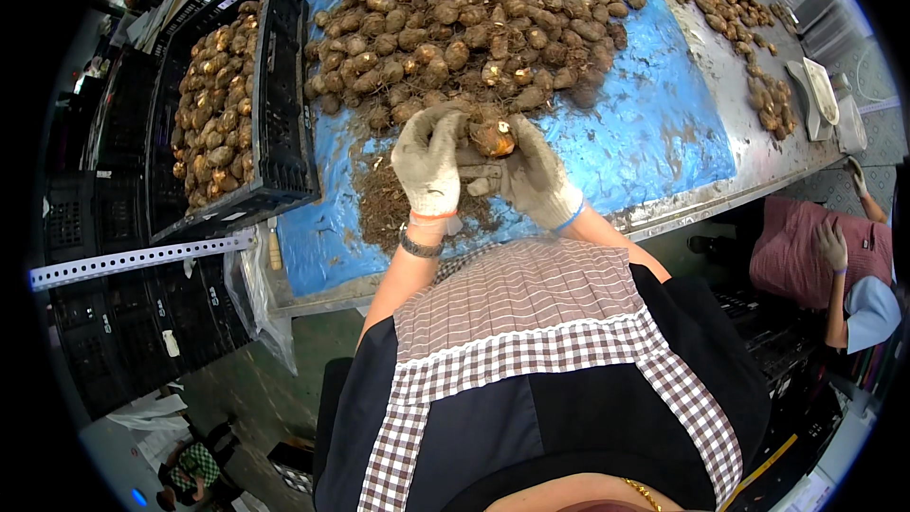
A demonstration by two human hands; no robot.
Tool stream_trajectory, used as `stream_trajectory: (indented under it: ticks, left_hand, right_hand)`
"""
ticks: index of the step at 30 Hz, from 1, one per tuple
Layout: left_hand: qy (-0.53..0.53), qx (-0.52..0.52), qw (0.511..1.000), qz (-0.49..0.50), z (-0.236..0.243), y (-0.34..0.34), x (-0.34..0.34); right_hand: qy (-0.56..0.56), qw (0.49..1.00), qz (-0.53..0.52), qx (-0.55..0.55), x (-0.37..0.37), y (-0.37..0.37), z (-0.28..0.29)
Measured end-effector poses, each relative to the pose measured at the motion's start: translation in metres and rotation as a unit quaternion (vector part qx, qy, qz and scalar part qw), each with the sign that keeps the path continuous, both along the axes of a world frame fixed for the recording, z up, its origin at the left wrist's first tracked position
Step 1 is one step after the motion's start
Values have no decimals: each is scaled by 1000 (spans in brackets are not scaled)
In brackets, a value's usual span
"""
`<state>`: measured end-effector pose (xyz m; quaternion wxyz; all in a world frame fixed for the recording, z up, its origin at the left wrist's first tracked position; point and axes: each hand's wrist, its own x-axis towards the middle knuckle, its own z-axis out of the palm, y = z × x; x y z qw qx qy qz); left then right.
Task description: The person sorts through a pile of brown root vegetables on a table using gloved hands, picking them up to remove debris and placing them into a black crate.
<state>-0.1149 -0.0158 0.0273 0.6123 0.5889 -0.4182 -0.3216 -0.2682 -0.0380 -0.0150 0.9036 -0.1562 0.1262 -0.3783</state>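
In front of me, at the near edge of a large heap of brown, hairy taro corms (474, 28), my two gloved hands meet around one taro corm (495, 138). Its reddish-orange end and a pale cut spot face up. My left hand (431, 156) has its fingers closed against the corm's left side. On the other side, my right hand (538, 175) grips it between thumb and curled fingers. Both gloves are off-white and soiled. Below the hands, loose soil and root scraps (379, 204) lie on the blue plastic sheet (664, 133).
A black plastic crate (284, 95) of taro stands at the left. A wooden-handled tool (275, 245) lies by the table's near edge. More taro (725, 0) and a white scale (817, 100) sit on the metal table at right. A gloved co-worker (853, 294) is beyond.
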Motion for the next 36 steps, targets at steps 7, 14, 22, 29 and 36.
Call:
stream_trajectory:
  ticks: [7,14,22,29,36]
  left_hand:
    - [-199,-229,944,-129,8,-2,-1]
    - [-176,-163,969,-63,0,9,-12]
    - [91,64,994,15,-6,-6,13]
    - [-283,-83,955,-43,15,15,8]
    - [-258,-155,952,-48,-7,5,11]
  right_hand:
    - [108,986,-73,-101,-8,2,11]
    - [111,987,-77,-88,-6,0,6]
    - [272,923,-52,-268,-8,10,57]
    - [450,795,-85,-398,-7,3,63]
    - [439,806,-84,-388,-3,2,64]
